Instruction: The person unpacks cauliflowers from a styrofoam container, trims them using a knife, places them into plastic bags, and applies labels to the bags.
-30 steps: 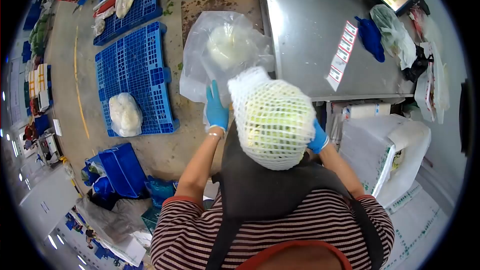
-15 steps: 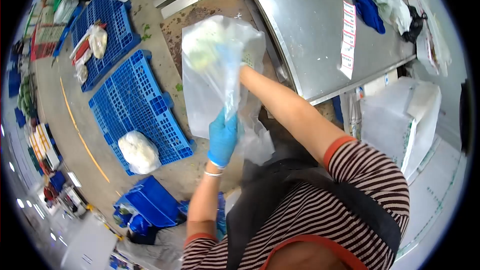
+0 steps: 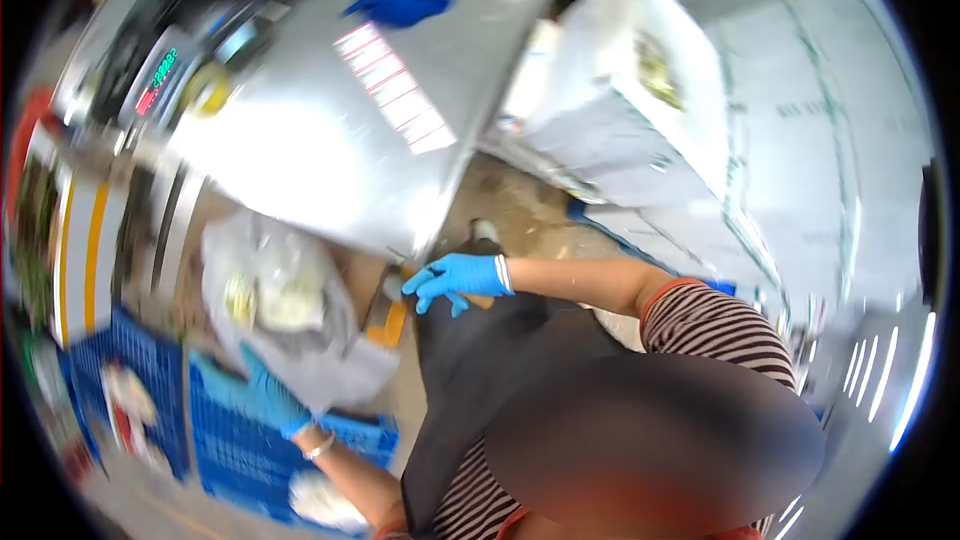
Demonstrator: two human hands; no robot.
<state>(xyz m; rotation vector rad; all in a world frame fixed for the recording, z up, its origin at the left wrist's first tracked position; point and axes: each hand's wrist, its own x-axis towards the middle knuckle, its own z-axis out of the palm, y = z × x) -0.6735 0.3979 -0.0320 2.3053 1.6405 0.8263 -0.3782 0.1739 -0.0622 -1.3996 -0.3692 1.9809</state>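
Head view, and the left hand (image 3: 262, 395) is showing in a blur at the near edge of a clear plastic bag (image 3: 345, 368), its fingers spreading wide, though whether they are touching the plastic, nobody can tell! Pale green vegetables (image 3: 290, 302) are sitting inside that bag, which is lying beside the metal desk (image 3: 300, 175). Over to the right hand (image 3: 462, 278), and it's gripping nothing: gloved in blue, it's hovering in front of the dark apron (image 3: 465, 365) near the desk's corner, fingers loosely parted.

Up on the desk, a strip of labels (image 3: 395, 87) is lying aslant, a blue cloth (image 3: 400, 3) is resting just beyond it, and a scale (image 3: 155, 80) is glowing with digits next to a yellow tape roll (image 3: 207, 90). Down by the left hand, a blue pallet (image 3: 235, 455) is carrying a whitish bundle (image 3: 325, 500).
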